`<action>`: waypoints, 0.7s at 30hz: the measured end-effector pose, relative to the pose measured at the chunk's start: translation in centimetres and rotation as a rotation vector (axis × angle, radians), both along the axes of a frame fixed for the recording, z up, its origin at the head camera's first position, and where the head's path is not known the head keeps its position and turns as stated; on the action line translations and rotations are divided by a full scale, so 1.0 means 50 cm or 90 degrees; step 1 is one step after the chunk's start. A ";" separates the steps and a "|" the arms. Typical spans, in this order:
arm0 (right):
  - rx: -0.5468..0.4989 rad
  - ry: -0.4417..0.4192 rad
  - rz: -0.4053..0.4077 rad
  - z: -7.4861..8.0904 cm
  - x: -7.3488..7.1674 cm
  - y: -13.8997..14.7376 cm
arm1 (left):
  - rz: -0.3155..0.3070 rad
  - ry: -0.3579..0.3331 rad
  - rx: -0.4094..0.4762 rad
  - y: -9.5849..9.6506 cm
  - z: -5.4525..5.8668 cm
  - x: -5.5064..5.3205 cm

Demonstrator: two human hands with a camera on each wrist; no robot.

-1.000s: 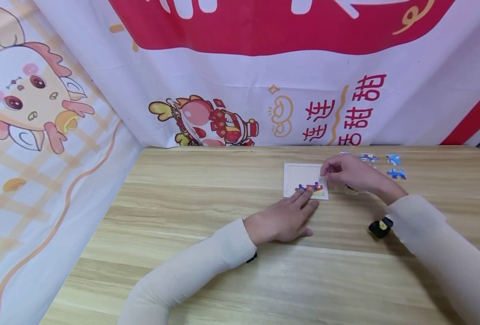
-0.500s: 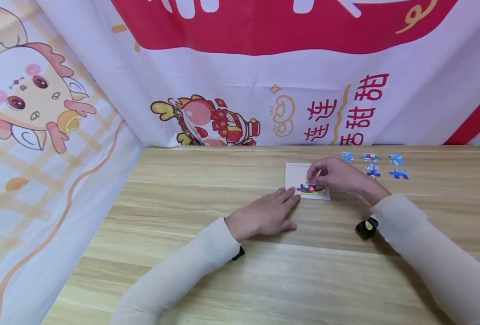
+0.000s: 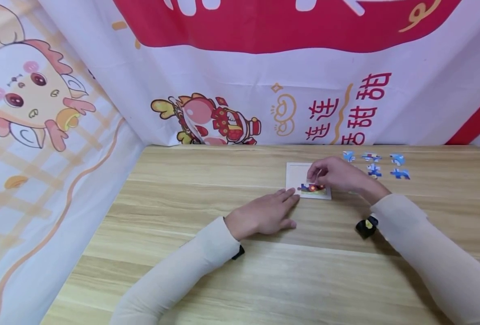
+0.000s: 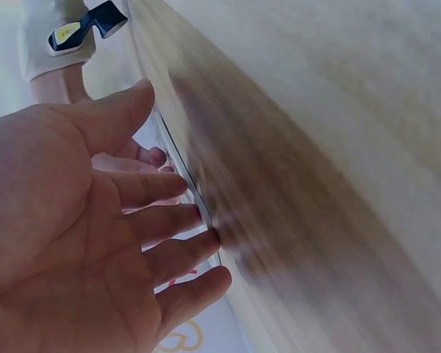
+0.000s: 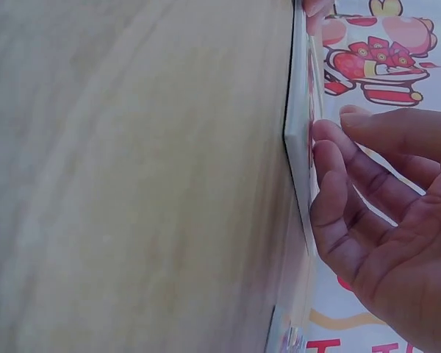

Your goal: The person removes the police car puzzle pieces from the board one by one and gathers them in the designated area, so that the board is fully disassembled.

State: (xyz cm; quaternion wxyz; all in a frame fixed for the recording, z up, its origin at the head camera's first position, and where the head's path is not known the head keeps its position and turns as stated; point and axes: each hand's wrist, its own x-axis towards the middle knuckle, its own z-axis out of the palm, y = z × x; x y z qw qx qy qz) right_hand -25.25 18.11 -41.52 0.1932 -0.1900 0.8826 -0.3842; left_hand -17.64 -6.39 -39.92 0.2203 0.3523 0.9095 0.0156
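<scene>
In the head view, a small white puzzle tray [image 3: 294,174] lies on the table. Joined jigsaw pieces [image 3: 313,188] in red, blue and yellow-green fill part of its near side. My left hand [image 3: 264,212] lies with fingers extended, fingertips at the tray's near left corner; the left wrist view shows the fingers [image 4: 184,261] spread against its edge. Over the tray's right part is my right hand [image 3: 335,176], its bent fingertips down at the joined pieces. From the right wrist view, nothing shows between thumb and index finger [image 5: 329,134]. The right hand hides part of the tray.
Loose puzzle pieces lie at the back right, among them a blue one [image 3: 400,174] and another light-blue one [image 3: 397,159]. A printed cloth [image 3: 231,72] hangs along the table's back edge. Each wrist wears a black strapped device [image 3: 365,228].
My right hand has moved left from the tray's right edge onto the joined pieces, then stayed there. My left hand has drawn back left, uncovering the pieces.
</scene>
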 end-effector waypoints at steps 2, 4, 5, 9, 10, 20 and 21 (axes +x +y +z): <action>0.002 -0.006 -0.003 0.000 -0.001 0.002 | 0.001 -0.002 -0.001 0.001 0.002 0.000; 0.005 -0.006 -0.002 0.000 0.000 0.002 | 0.002 -0.004 -0.001 0.001 0.002 0.000; 0.006 -0.006 -0.002 -0.001 0.000 0.003 | 0.003 -0.004 -0.002 0.002 0.003 0.000; 0.002 -0.004 0.002 -0.005 0.000 0.003 | 0.001 -0.001 -0.006 0.003 0.001 -0.001; 0.000 -0.004 0.004 -0.006 0.000 0.002 | 0.001 0.001 -0.007 0.003 0.001 -0.001; -0.001 -0.008 0.010 -0.008 0.002 0.001 | 0.001 0.006 -0.006 0.005 -0.001 0.003; 0.002 -0.010 0.010 -0.007 0.002 0.000 | 0.002 0.006 -0.007 0.005 -0.001 0.003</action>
